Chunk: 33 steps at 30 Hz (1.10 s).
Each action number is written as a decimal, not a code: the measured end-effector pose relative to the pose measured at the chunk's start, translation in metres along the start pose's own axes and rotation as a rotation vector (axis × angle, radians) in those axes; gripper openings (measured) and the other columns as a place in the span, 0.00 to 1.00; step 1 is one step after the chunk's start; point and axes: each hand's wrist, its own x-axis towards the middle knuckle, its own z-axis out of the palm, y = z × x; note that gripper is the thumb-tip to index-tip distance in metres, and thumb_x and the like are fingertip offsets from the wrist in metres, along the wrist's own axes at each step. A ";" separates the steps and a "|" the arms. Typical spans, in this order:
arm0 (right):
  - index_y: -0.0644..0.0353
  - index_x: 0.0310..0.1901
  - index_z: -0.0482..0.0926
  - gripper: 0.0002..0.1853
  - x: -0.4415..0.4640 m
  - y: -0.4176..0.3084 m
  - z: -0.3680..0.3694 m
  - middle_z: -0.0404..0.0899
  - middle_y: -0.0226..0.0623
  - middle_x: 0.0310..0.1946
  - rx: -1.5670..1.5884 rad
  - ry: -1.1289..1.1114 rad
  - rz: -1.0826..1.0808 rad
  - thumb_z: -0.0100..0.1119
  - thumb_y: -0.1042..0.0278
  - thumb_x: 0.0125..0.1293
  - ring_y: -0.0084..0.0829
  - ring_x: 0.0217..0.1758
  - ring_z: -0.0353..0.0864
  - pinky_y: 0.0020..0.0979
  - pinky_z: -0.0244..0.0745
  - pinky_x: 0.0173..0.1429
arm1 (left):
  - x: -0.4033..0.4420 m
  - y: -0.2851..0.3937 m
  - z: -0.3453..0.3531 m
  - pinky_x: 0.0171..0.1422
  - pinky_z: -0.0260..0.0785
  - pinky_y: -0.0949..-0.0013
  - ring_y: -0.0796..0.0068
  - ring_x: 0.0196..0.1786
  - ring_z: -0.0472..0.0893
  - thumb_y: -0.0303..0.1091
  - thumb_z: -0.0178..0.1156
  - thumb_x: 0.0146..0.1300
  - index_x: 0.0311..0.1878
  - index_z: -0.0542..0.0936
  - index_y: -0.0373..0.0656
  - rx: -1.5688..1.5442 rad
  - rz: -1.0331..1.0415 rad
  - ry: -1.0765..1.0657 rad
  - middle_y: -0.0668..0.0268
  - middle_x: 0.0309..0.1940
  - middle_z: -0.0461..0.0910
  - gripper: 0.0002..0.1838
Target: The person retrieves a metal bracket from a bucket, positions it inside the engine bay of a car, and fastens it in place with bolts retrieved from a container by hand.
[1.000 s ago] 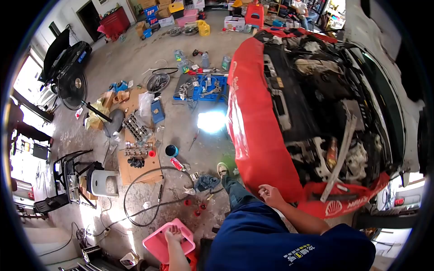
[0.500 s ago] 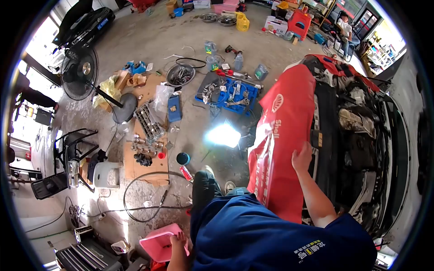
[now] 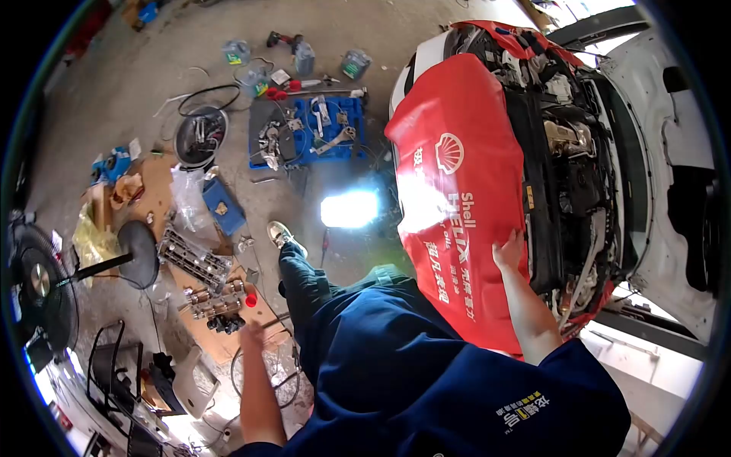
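My right hand (image 3: 509, 250) touches the edge of the red fender cover (image 3: 464, 190) draped over the front of a car, whose engine bay (image 3: 575, 167) is exposed. Its fingers look bent, but whether they grip the cover is unclear. My left hand (image 3: 251, 335) is blurred, over the floor beside the cardboard (image 3: 221, 343); its fingers cannot be made out. Near it are metal engine parts (image 3: 217, 301) and a red cap (image 3: 250, 300). A bright lamp (image 3: 350, 209) shines on the floor between my legs and the tools.
A blue tool case (image 3: 335, 126), a round metal pan (image 3: 201, 137) and plastic bottles (image 3: 355, 64) stand on the floor ahead. A pedestal fan (image 3: 46, 278) lies at the left, near its round base (image 3: 138, 254). A black hose loops near my left arm.
The view has swung and moved forward along the car. My left hand has left the pink basin, which is out of view. My right hand has moved farther along the red cover.
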 end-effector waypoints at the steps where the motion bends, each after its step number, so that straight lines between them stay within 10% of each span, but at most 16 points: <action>1: 0.69 0.69 0.57 0.42 0.001 -0.011 -0.005 0.51 0.59 0.71 -0.022 -0.040 0.053 0.62 0.54 0.57 0.52 0.75 0.51 0.42 0.51 0.77 | 0.010 0.048 0.028 0.49 0.74 0.64 0.75 0.43 0.79 0.40 0.46 0.69 0.39 0.80 0.40 0.122 0.055 -0.149 0.64 0.32 0.79 0.16; 2: 0.69 0.69 0.57 0.42 0.003 -0.018 -0.005 0.51 0.59 0.71 -0.042 -0.044 0.064 0.62 0.54 0.57 0.52 0.75 0.51 0.42 0.51 0.77 | -0.034 0.071 0.119 0.54 0.71 0.65 0.75 0.48 0.78 0.42 0.46 0.70 0.44 0.80 0.41 0.219 0.193 0.175 0.65 0.39 0.82 0.17; 7: 0.72 0.68 0.58 0.42 0.001 -0.051 -0.023 0.57 0.60 0.69 0.126 -0.217 0.120 0.61 0.52 0.59 0.49 0.74 0.56 0.39 0.53 0.76 | -0.049 0.170 0.257 0.61 0.65 0.64 0.69 0.59 0.74 0.44 0.47 0.73 0.68 0.63 0.48 0.374 0.452 -0.071 0.64 0.60 0.73 0.24; 11: 0.71 0.67 0.60 0.40 -0.009 -0.079 -0.028 0.71 0.59 0.60 0.399 -0.349 0.220 0.60 0.52 0.61 0.49 0.71 0.62 0.40 0.58 0.73 | 0.019 0.162 0.228 0.61 0.64 0.62 0.69 0.58 0.74 0.47 0.50 0.70 0.66 0.66 0.49 0.453 0.256 -0.085 0.65 0.58 0.74 0.25; 14: 0.61 0.67 0.65 0.35 -0.047 -0.104 -0.008 0.66 0.49 0.66 0.086 -0.413 0.093 0.50 0.43 0.66 0.45 0.70 0.64 0.39 0.60 0.71 | 0.073 0.137 0.207 0.55 0.65 0.63 0.71 0.46 0.75 0.49 0.51 0.68 0.61 0.70 0.46 0.630 0.104 -0.081 0.68 0.55 0.75 0.24; 20: 0.56 0.66 0.67 0.38 -0.120 -0.139 0.012 0.69 0.56 0.62 0.615 -0.457 0.235 0.57 0.40 0.60 0.52 0.65 0.70 0.44 0.65 0.67 | 0.073 0.132 0.283 0.55 0.65 0.62 0.71 0.47 0.75 0.49 0.50 0.68 0.61 0.70 0.45 0.999 -0.141 0.106 0.68 0.55 0.74 0.24; 33: 0.66 0.54 0.78 0.33 -0.324 -0.151 0.091 0.80 0.55 0.50 0.910 -0.620 1.118 0.64 0.46 0.54 0.48 0.54 0.80 0.39 0.75 0.56 | 0.048 0.116 0.560 0.54 0.66 0.58 0.68 0.53 0.76 0.49 0.46 0.69 0.58 0.71 0.42 1.170 0.235 -0.349 0.66 0.54 0.75 0.23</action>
